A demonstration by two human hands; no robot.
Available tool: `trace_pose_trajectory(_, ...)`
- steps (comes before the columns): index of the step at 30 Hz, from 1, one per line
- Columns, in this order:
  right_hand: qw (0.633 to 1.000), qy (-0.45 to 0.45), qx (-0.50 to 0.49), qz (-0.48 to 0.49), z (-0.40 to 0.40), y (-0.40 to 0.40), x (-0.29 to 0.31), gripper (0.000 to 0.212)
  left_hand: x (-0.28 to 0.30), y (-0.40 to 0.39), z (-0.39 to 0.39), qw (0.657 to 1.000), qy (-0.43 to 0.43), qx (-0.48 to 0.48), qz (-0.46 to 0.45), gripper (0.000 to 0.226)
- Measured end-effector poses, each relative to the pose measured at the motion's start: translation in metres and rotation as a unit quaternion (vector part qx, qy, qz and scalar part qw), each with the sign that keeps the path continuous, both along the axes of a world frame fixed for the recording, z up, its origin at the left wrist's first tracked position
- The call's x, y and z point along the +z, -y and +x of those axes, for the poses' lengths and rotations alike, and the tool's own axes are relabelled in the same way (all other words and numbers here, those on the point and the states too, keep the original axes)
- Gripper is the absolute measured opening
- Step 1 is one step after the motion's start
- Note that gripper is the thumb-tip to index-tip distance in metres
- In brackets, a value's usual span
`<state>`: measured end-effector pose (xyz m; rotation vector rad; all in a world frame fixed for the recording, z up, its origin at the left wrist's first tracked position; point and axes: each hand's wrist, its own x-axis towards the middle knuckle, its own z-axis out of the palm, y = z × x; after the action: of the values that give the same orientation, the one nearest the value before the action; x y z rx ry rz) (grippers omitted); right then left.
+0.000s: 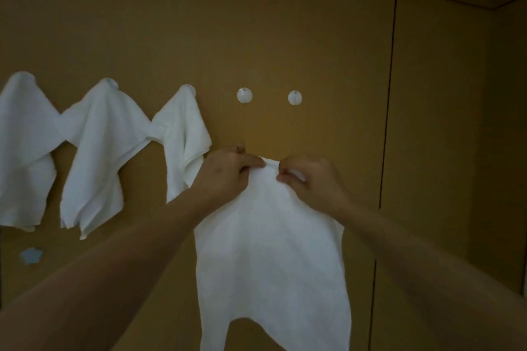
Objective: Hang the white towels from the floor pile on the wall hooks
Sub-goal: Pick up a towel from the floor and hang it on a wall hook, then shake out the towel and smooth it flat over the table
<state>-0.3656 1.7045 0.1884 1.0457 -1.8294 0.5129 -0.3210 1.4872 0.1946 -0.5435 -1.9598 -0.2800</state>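
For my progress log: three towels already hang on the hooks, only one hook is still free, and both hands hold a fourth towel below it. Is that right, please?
Not quite: two hooks are free, not one, the left free hook and the right free hook, as the head view shows. Three hung towels are up, and the left hand and right hand pinch the fourth towel.

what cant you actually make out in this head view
- Floor pile: out of frame.
- Three left hooks: hidden under hung towels.
- Held towel: bottom cut by lower edge.
- Left hand, right hand: fingertips buried in folds.
- Pale blue shape: too blurred.
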Motion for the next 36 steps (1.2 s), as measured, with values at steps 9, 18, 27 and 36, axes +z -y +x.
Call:
trace_pose_trajectory(9, 0.994, -0.082, 0.013, -0.068, -0.14, 0.028, 0.055, 0.027, 0.058, 0.017, -0.113, 0.988, -0.103, 0.104, -0.044, 0.042)
trace_pose_trajectory(18, 0.993, -0.105, 0.011, -0.06, -0.237, 0.084, 0.139, 0.027, 0.122, 0.068, -0.204, 0.979, -0.141, 0.141, -0.032, 0.033)
trace_pose_trajectory(27, 0.997, 0.069, 0.009, -0.041, -0.287, 0.119, 0.202, 0.022, 0.175, 0.089, -0.277, 0.973, -0.1, 0.208, -0.009, 0.041)
trace_pose_trajectory(36, 0.948, 0.316, 0.036, -0.004, -0.292, 0.121, 0.221, 0.027, 0.191, 0.089, -0.285, 0.979, 0.093, 0.166, 0.07, 0.028)
